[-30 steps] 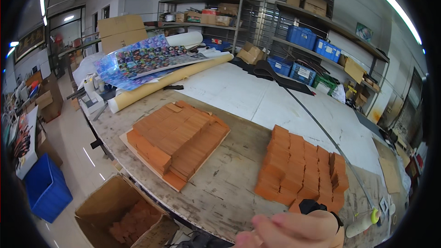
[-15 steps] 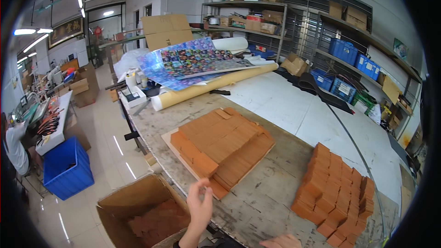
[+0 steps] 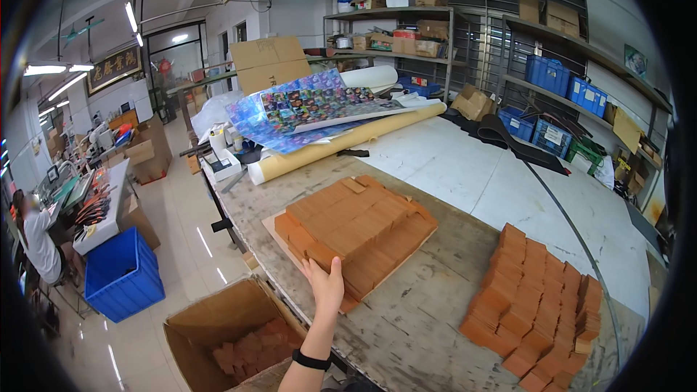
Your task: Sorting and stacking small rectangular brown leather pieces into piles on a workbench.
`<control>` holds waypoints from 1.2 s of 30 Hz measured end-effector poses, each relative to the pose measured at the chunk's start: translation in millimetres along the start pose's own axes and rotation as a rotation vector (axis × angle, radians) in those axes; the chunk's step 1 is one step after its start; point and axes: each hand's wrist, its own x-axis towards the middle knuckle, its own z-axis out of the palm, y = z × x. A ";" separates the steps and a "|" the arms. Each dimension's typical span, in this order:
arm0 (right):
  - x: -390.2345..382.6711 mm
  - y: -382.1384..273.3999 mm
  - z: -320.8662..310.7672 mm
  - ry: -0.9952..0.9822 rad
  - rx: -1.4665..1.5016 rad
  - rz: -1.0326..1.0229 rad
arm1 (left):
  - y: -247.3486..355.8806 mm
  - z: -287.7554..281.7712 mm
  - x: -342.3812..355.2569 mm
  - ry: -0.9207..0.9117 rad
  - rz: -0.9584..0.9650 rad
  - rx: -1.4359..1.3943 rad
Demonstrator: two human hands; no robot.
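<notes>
My left hand (image 3: 324,284), with a black band at the wrist, reaches to the near corner of a low stack of orange-brown rectangular pieces (image 3: 348,218). Its thumb and fingers are apart, at the end of the stack's front row; the fingertips are partly hidden against the pieces. The stack lies in tight rows on a thin pale board (image 3: 274,226). My right hand is out of view. Farther right, a second group of the same orange-brown pieces (image 3: 534,297) stands in several leaning rows on the worn worktable (image 3: 428,297).
Below the table's left edge stands an open cardboard box (image 3: 207,312) with loose orange-brown pieces inside. A long yellowish roll (image 3: 348,144) and printed colourful sheets (image 3: 305,105) lie behind the stack. A blue bin (image 3: 125,276) and a seated person (image 3: 40,239) are at left.
My left hand has moved forward to the stack's near corner, its fingers spreading from a curl. My right hand has dropped out of view at the lower edge. The view has shifted slightly.
</notes>
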 end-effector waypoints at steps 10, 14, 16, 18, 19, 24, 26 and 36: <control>-10.8 3.1 -9.7 0.011 0.033 -0.002 | -32.9 19.4 36.3 0.286 0.006 -0.229; -24.4 7.9 -14.3 -0.016 0.010 0.041 | -12.6 -3.8 22.2 0.189 -0.068 -0.261; -29.9 4.4 -16.6 0.047 0.051 0.063 | 16.8 -28.2 -9.5 0.045 -0.039 -0.598; -32.9 10.0 -14.4 0.059 0.057 0.102 | 46.8 -43.0 -54.6 -0.142 0.132 -0.507; -36.6 11.2 -12.5 0.062 0.062 0.124 | 60.6 -50.2 -80.8 -0.252 0.223 -0.403; -16.5 2.7 12.6 0.215 0.241 0.178 | 82.5 -52.4 -178.8 -1.118 0.658 0.094; -9.1 3.0 20.5 0.206 0.282 0.208 | 70.1 -42.5 -201.1 -1.439 0.512 -0.011; -10.4 26.5 48.4 0.175 0.321 0.269 | 36.6 -23.8 -209.1 -1.496 0.341 -0.098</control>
